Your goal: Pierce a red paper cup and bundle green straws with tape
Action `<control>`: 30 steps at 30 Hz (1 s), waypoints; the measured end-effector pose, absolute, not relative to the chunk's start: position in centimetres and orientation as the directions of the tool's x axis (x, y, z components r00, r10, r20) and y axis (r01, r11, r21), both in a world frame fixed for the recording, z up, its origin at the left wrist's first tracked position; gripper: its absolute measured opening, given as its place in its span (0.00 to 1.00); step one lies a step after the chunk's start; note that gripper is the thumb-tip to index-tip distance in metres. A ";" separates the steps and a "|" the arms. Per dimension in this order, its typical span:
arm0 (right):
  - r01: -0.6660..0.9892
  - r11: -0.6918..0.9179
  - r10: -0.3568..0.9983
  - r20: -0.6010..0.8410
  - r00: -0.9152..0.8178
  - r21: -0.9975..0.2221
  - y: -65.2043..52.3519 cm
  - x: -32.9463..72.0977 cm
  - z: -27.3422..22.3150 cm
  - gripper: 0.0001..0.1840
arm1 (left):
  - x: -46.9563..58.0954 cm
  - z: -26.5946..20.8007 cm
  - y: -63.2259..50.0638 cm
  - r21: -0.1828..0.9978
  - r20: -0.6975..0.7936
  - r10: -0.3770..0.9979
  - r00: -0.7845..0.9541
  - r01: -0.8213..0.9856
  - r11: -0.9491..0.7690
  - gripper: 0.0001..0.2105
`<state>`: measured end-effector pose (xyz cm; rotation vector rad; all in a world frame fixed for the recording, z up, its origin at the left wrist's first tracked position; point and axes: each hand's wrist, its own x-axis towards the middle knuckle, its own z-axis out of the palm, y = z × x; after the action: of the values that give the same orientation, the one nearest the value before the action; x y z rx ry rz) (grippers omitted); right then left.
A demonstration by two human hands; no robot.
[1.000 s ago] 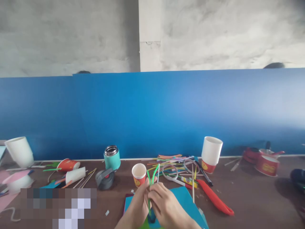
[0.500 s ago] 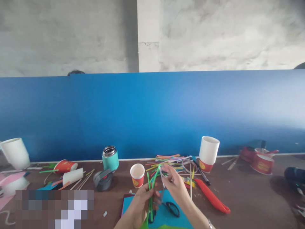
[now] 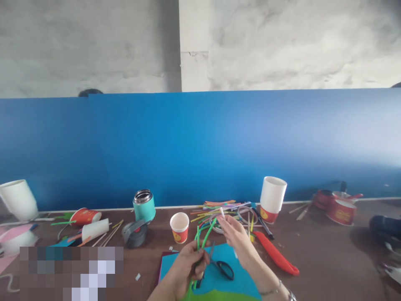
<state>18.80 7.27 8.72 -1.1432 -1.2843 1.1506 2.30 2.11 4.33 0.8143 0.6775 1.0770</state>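
Note:
My left hand [image 3: 192, 261] is closed around two thin green straws [image 3: 207, 235]. One stands nearly straight, and the other curves at its top toward my right hand. My right hand [image 3: 234, 236] is raised just right of them, its fingers closed on a thin white stick [image 3: 222, 212] whose end pokes out above the fingertips. Black-handled scissors [image 3: 224, 269] lie between my hands on a blue sheet [image 3: 241, 284], with a green sheet [image 3: 219, 296] at the front edge.
Behind my hands is a heap of coloured sticks [image 3: 216, 205]. A paper cup [image 3: 179, 228], a teal flask [image 3: 144, 207] and its dark lid [image 3: 134, 234] stand to the left. On the right are stacked cups [image 3: 272, 198] and a red pouch [image 3: 277, 255]. A blue partition [image 3: 188, 146] borders the table.
My right hand has moved slightly right and turned, and the white stick's end now shows above its fingers. The left hand still grips the green straws, now lower in its grip.

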 end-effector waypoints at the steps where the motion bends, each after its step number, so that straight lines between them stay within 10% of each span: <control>1: 0.054 0.102 0.994 0.100 -0.037 -0.993 7.0 18.6 8.9 0.17 | 2.4 4.4 2.0 0.846 -0.086 0.940 0.329 -0.475 0.244 0.15; 15: 0.440 0.317 0.943 0.232 -0.237 -0.840 5.5 16.9 8.4 0.17 | 4.4 3.7 2.0 0.957 -0.033 0.985 0.171 -0.280 0.081 0.23; 23: -0.043 0.000 0.818 0.025 -0.574 -0.999 4.9 17.8 9.2 0.21 | 2.9 5.9 0.5 0.744 -0.010 0.822 0.569 -0.545 0.386 0.13; 30: -0.220 -0.070 0.883 0.042 -0.468 -0.973 6.6 18.8 8.9 0.21 | 1.6 6.3 0.1 0.675 0.052 0.750 0.660 -0.576 0.460 0.10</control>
<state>18.76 6.63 8.91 -0.7692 -1.3598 1.6689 1.63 0.09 6.30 0.7186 0.2691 0.8281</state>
